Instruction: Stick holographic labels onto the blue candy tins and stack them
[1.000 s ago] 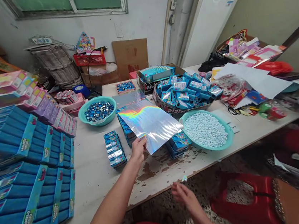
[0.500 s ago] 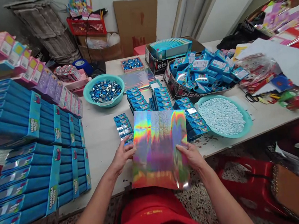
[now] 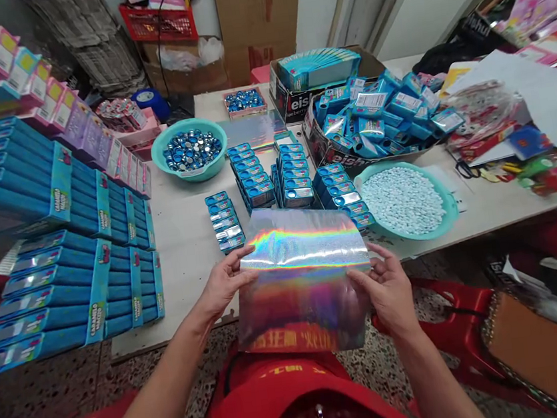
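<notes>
Between my hands is a shiny holographic sheet (image 3: 303,300), bent across its middle, with rainbow bands on its surface. My left hand (image 3: 224,283) pinches its left edge between thumb and fingers. On the opposite edge, my right hand (image 3: 385,284) grips the sheet with the thumb on top and the fingers behind. The sheet is over the table's front edge and my lap. Just beyond it stand rows of small blue boxes (image 3: 252,178), and a shorter row of blue boxes (image 3: 224,220) is nearest my left hand.
A turquoise basin (image 3: 453,219) of pale candies stands at right, another basin (image 3: 158,172) of blue and silver pieces at back left. An open carton (image 3: 319,147) overflows with blue boxes. Stacked display boxes (image 3: 97,297) line the left side. A red stool (image 3: 452,323) is at right.
The sheet has turned and bent, its rainbow reflections shifting into horizontal bands. My right hand has moved outward to the right with its edge. The view has tilted slightly downward.
</notes>
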### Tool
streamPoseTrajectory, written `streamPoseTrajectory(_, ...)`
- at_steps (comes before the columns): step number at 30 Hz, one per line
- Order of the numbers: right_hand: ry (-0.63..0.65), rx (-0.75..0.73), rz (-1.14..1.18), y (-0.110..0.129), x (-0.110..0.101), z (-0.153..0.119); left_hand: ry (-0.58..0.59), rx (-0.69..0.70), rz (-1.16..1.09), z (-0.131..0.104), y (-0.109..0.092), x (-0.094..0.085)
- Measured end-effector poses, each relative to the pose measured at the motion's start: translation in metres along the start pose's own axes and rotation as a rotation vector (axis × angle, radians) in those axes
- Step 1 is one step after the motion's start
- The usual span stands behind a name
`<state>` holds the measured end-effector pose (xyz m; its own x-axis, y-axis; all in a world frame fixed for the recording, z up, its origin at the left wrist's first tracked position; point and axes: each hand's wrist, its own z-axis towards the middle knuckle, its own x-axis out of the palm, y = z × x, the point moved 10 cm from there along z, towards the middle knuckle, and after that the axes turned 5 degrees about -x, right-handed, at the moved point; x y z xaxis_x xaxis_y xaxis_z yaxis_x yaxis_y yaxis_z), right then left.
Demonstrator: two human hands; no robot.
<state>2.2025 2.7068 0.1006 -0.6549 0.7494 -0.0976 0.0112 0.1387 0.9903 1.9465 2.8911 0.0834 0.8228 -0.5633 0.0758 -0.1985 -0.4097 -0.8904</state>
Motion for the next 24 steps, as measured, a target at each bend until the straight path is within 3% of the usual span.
streamPoseTrajectory(3,0.104,0.008,-0.087,0.004,-0.010,-0.009,-0.083,0.002,0.061,-0.011,-0.001,0.009)
streamPoseTrajectory(6,0.107,-0.089,-0.198,0.013,-0.028,-0.013,-0.198,0.081,0.128,-0.024,-0.005,0.012)
streamPoseTrajectory(9,0.121,-0.127,-0.252,0.014,-0.042,-0.014,-0.228,0.152,0.218,-0.038,-0.007,0.016)
streamPoseTrajectory(13,0.155,-0.049,-0.211,0.010,-0.049,-0.018,-0.370,0.387,0.525,-0.067,-0.035,0.029)
streamPoseTrajectory(15,0.184,-0.024,-0.212,0.011,-0.046,-0.023,-0.367,0.587,0.767,-0.081,-0.052,0.067)
streamPoseTrajectory(17,0.233,-0.041,-0.218,0.016,-0.041,-0.028,-0.162,0.735,0.956,-0.082,-0.050,0.127)
streamPoseTrajectory(19,0.269,-0.096,-0.226,0.022,-0.038,-0.032,0.100,0.774,1.023,-0.077,-0.034,0.183)
streamPoseTrajectory(20,0.279,-0.114,-0.241,0.024,-0.039,-0.033,0.181,0.760,1.016,-0.072,-0.027,0.202)
streamPoseTrajectory(22,0.280,-0.131,-0.295,0.023,-0.046,-0.033,0.251,0.701,0.981,-0.060,-0.016,0.223)
streamPoseTrajectory(24,0.258,-0.197,-0.377,0.027,-0.054,-0.031,0.262,0.654,0.976,-0.051,-0.011,0.230)
